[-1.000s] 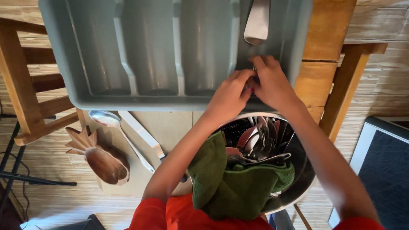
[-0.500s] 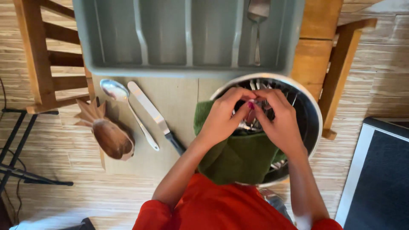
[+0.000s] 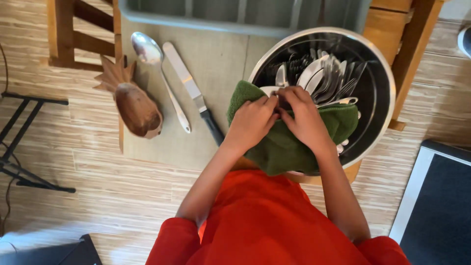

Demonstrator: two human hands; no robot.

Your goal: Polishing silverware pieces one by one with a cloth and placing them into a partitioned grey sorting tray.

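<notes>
Both hands meet over the near-left rim of the steel bowl (image 3: 382, 73), on top of a green towel (image 3: 289, 147) draped over that rim. Left hand (image 3: 252, 120) is curled, fingers pinching toward the centre; right hand (image 3: 304, 118) is curled the same way, fingertips touching the left's. Between them sits a small pale piece, likely the end of a utensil (image 3: 271, 90), partly wrapped in towel; what exactly is gripped cannot be told, as the fingers cover it.

Loose cutlery (image 3: 326, 78), spoons and forks, lies in the bowl at 1 o'clock from the hands, long axes running roughly 7 to 1 o'clock, handles toward the person. Right hand is nearer that pile; the nearest handle is just beside its knuckles.

On the mat (image 3: 221, 59) at 10 o'clock from the hands: a spatula knife (image 3: 191, 91) with dark handle, a large spoon (image 3: 157, 73) beside it, both lying 11 to 5 o'clock. Further left, a wooden pineapple-shaped dish (image 3: 135, 105). Grey cutlery tray (image 3: 245, 12) at 12 o'clock, well apart.
</notes>
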